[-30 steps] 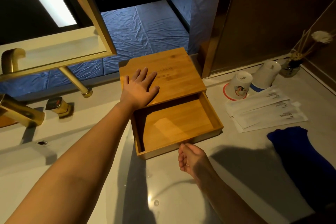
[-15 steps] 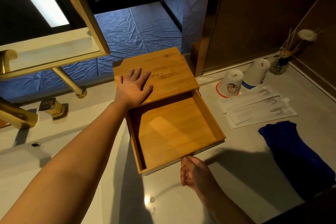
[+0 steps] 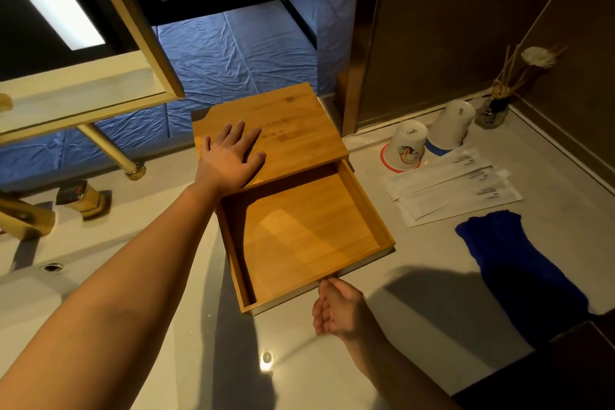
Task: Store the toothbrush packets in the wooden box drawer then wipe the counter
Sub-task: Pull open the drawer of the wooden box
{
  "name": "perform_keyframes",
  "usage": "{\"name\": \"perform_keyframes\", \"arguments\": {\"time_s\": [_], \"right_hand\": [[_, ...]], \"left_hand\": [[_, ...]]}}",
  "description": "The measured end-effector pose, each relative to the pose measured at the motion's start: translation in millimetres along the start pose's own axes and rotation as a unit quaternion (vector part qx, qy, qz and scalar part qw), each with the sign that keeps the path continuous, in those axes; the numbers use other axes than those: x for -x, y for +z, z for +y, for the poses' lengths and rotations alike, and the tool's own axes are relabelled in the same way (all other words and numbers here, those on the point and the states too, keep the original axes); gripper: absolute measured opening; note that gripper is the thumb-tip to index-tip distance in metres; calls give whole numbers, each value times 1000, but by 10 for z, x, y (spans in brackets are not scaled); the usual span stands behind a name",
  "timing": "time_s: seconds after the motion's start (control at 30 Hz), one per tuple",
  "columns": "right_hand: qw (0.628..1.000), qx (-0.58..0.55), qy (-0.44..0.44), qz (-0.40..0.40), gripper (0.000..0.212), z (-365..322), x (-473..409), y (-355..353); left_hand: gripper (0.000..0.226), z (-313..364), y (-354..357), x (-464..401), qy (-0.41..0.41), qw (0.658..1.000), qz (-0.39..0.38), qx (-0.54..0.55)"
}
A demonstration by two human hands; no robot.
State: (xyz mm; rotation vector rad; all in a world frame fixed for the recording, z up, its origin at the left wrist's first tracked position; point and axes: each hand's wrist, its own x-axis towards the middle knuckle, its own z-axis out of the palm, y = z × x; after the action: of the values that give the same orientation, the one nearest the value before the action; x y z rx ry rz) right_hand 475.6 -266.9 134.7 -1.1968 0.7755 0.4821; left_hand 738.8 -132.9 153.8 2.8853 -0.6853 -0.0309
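Head view: left hand (image 3: 231, 156) flat, fingers spread, on box (image 3: 283, 130) top. Right hand (image 3: 336, 306) curled at the front edge of the drawer (image 3: 309, 236), pulled out, nothing inside; can't tell if it grips it. Packets (image 3: 456, 190) lie right of box on desk (image 3: 416, 326), blue cloth (image 3: 512, 260) just beside, two cups (image 3: 429, 136) near back edge.

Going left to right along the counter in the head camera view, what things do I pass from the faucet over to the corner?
Gold faucet → left hand flat on the wooden box → open drawer → upside-down cup → toothbrush packets → blue cloth.
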Motion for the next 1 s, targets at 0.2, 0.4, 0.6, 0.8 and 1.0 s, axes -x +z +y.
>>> {"name": "perform_keyframes", "arguments": {"time_s": [0.2, 0.4, 0.6, 0.8, 1.0], "right_hand": [[974, 225, -1, 6, 12, -272, 91, -520], [815, 460, -226, 269, 17, -967, 110, -1450], [595, 694, -262, 308, 48, -1219, -541, -2003], [521, 797, -173, 251, 64, -1457, -795, -2301], [518, 784, -218, 264, 50, -1507, -720, -2315]], "left_hand": [[61, 24, -14, 11, -5, 1000, -1, -1], [62, 14, -3, 1, -6, 1000, -2, -10], [65, 18, 5, 1, -10, 1000, 7, -15], [68, 10, 3, -5, -13, 1000, 7, -13], [69, 28, -19, 8, -18, 1000, 1, 0]]}}
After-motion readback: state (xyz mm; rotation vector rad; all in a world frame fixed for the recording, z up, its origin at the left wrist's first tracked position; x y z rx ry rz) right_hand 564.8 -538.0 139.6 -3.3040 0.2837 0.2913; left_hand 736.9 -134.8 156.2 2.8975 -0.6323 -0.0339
